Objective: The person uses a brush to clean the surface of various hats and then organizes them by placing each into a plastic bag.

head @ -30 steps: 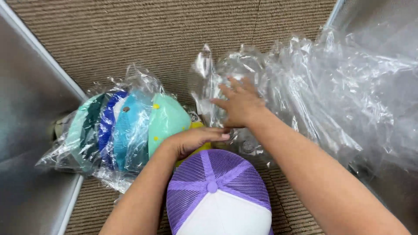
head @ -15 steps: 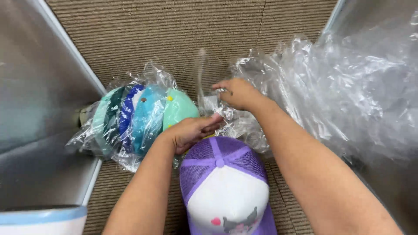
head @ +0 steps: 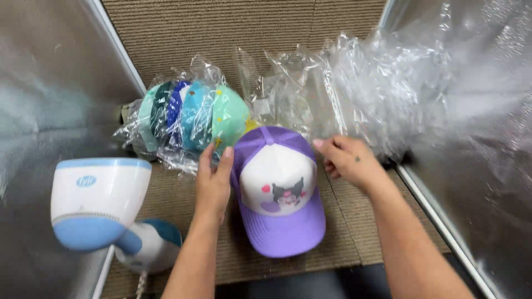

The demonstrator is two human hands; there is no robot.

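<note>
A purple and white cap point(head: 279, 194) with a cartoon figure on its front lies on the brown ribbed mat, brim toward me. My left hand point(head: 214, 180) rests flat against the cap's left side, fingers up by the stack of bagged caps point(head: 188, 119). My right hand point(head: 349, 160) hovers at the cap's right side, fingers loosely curled, holding nothing. Behind it lies a heap of clear plastic bags point(head: 354, 91).
A white and blue handheld steamer point(head: 102, 202) stands at the lower left on its base. Shiny metal walls point(head: 39, 94) close in on the left and right point(head: 487, 182). The brown ribbed mat point(head: 183, 33) runs away at the top.
Both hands have drawn back from the plastic bags toward me. The purple cap now lies fully in view with its front showing, and the steamer has come into view at the left.
</note>
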